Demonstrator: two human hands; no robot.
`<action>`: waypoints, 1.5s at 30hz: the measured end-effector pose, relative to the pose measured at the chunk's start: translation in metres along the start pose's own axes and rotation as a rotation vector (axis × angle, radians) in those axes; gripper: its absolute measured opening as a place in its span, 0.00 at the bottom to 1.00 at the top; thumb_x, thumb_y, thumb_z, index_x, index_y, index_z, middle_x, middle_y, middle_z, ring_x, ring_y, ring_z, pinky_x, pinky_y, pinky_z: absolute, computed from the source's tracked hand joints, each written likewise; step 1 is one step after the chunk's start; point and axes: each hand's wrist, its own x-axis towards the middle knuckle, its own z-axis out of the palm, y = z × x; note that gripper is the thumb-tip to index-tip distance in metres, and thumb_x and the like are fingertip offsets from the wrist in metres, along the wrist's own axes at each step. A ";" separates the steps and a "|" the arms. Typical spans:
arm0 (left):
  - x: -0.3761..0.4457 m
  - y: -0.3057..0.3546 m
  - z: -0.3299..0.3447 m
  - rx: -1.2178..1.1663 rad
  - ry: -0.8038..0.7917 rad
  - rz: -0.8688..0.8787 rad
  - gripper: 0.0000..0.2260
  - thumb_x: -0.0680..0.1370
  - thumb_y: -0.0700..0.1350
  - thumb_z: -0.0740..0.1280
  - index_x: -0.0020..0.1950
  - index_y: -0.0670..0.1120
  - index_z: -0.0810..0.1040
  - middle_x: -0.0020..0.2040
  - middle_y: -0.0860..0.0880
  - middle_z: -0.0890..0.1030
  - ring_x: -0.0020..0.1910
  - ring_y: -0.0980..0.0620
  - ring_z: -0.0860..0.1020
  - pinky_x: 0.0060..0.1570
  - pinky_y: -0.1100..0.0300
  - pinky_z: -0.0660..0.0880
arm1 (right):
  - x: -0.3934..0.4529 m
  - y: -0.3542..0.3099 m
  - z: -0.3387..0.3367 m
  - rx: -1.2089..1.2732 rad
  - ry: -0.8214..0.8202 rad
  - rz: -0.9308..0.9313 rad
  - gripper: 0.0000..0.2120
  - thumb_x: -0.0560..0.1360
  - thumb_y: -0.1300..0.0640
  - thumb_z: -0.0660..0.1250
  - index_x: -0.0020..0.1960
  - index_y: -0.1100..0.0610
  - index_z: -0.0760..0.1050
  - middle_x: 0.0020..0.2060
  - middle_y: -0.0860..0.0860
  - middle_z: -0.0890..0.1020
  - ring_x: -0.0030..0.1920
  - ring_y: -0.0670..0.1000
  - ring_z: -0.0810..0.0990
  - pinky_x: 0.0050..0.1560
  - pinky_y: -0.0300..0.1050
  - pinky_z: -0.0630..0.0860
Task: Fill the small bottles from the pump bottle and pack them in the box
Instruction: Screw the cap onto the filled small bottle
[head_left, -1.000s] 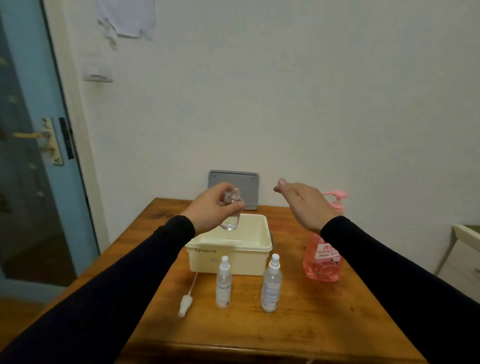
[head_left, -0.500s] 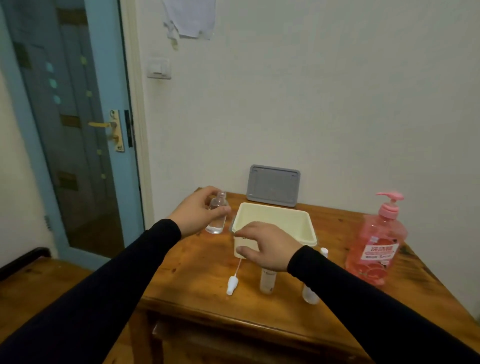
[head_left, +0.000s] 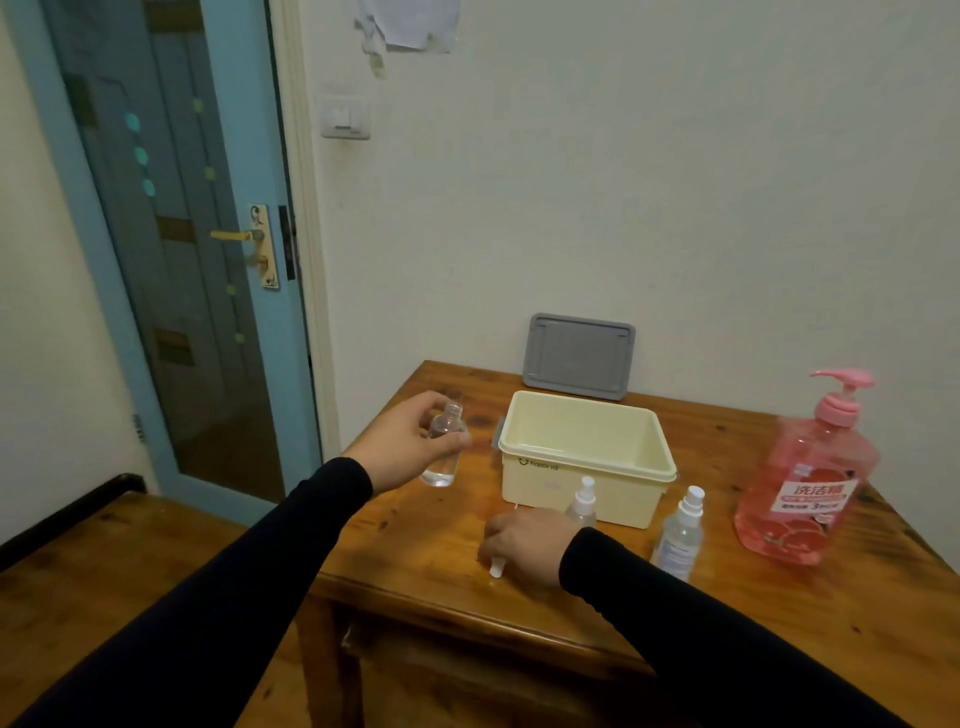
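My left hand (head_left: 404, 441) holds an uncapped clear small bottle (head_left: 444, 452) upright above the table, left of the cream box (head_left: 587, 457). My right hand (head_left: 527, 545) is down on the table in front of the box, fingers curled over the white spray cap (head_left: 496, 569), whose tip pokes out below the hand. Two capped small spray bottles stand in front of the box: one (head_left: 583, 501) just behind my right hand, another (head_left: 680, 530) to its right. The pink pump bottle (head_left: 808, 478) stands at the right.
A grey lid (head_left: 579, 356) leans on the wall behind the box. The wooden table (head_left: 727, 613) ends close in front of my right hand. A blue door (head_left: 171, 249) is at the left, with a lower wooden surface (head_left: 104, 561) beside the table.
My right hand dropped from mid-air to the table and closed over the spray cap. My left hand moved the open bottle leftward, off the box. The view shifted left.
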 end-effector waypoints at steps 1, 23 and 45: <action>0.000 -0.002 0.000 0.003 -0.002 -0.001 0.17 0.72 0.56 0.71 0.59 0.58 0.72 0.54 0.55 0.79 0.52 0.55 0.78 0.53 0.53 0.78 | 0.001 0.000 0.001 -0.017 0.000 -0.017 0.15 0.77 0.60 0.66 0.63 0.53 0.75 0.60 0.53 0.75 0.58 0.56 0.74 0.58 0.50 0.74; 0.005 0.009 0.022 -0.028 -0.037 -0.008 0.18 0.72 0.54 0.73 0.59 0.56 0.73 0.51 0.57 0.78 0.48 0.59 0.77 0.40 0.68 0.74 | -0.047 0.052 -0.088 0.933 0.943 0.387 0.11 0.76 0.46 0.67 0.56 0.47 0.78 0.46 0.38 0.81 0.47 0.36 0.78 0.41 0.26 0.71; 0.007 0.028 0.047 -0.037 -0.101 0.027 0.20 0.71 0.55 0.73 0.60 0.54 0.74 0.53 0.56 0.78 0.50 0.58 0.77 0.44 0.67 0.76 | -0.054 0.054 -0.106 1.139 1.115 0.276 0.05 0.74 0.49 0.69 0.49 0.47 0.80 0.42 0.44 0.84 0.45 0.41 0.81 0.44 0.30 0.75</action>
